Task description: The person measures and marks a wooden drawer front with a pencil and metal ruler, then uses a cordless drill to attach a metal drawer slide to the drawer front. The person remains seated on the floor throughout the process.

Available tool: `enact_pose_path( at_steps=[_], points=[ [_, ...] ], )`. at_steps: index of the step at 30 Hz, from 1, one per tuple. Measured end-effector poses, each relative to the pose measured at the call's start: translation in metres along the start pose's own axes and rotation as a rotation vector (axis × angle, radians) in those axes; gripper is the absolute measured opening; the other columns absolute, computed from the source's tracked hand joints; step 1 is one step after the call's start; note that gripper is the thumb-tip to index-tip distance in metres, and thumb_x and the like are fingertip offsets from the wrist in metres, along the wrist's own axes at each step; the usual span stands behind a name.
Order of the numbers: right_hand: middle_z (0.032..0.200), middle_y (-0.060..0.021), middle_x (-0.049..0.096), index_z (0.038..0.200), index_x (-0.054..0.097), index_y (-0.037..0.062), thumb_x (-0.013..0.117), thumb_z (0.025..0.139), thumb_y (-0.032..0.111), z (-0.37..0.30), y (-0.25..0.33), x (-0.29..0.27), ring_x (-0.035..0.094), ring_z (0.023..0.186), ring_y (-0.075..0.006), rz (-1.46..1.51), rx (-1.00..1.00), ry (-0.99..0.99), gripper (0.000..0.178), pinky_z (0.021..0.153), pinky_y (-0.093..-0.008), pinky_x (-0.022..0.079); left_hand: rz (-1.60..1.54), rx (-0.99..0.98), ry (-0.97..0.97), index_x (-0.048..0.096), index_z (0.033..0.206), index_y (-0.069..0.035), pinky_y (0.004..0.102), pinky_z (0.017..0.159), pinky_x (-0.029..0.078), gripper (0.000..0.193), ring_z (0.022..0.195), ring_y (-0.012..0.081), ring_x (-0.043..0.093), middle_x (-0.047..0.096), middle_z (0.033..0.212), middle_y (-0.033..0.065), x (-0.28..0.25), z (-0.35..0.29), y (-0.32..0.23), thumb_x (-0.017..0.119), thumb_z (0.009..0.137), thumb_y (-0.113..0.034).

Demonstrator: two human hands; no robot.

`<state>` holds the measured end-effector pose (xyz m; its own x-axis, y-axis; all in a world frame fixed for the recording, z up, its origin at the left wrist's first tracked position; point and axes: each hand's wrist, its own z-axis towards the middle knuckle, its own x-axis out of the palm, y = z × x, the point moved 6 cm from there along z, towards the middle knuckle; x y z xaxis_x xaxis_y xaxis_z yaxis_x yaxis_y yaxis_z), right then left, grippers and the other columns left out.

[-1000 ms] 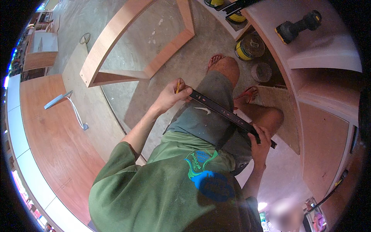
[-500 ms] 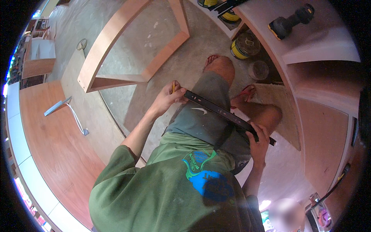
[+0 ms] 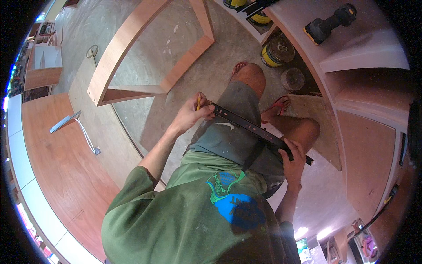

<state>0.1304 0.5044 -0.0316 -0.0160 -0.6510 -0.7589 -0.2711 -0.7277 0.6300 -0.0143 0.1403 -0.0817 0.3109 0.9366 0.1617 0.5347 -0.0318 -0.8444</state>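
Observation:
A long black drawer slide (image 3: 250,127) with slots along it lies slantwise over my lap, above my grey shorts. At its far left end, my left hand (image 3: 192,115) is closed, thumb pressing on the slide. A short yellow pencil (image 3: 198,100) sticks up between the fingers of that same hand. Toward the other end, my right hand (image 3: 295,159) grips the slide with thumb and fingers, and its tip pokes out past the knuckles.
An open wooden frame (image 3: 103,81) stands on the floor at the far left. To the right, a cabinet carries a cordless drill (image 3: 329,25). Yellow-and-black cans (image 3: 277,53) and a clear tub (image 3: 292,79) sit beside my feet. A plywood panel (image 3: 55,158) lies left.
The left thumb has shifted slightly on the slide's end, and the pencil shows more upright. Both hands still hold the slide in nearly the same place.

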Motion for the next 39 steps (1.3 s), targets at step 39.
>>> enact_pose_path(
  at_steps=[39],
  points=[
    [0.122,-0.0103,0.064,0.123,0.075,0.0166,0.079,0.088,0.022,-0.002,-0.007,0.002,0.057,0.121,-0.0321,-0.006,0.033,0.033,0.036,0.109,-0.0453,0.041,-0.316,-0.072,0.047,0.046,0.103,-0.010,0.0344,0.080,0.059,0.020,0.090,0.0174,0.070,0.064,0.100,0.0040,-0.010,0.005,0.026,0.062,0.105,-0.021]
  ],
)
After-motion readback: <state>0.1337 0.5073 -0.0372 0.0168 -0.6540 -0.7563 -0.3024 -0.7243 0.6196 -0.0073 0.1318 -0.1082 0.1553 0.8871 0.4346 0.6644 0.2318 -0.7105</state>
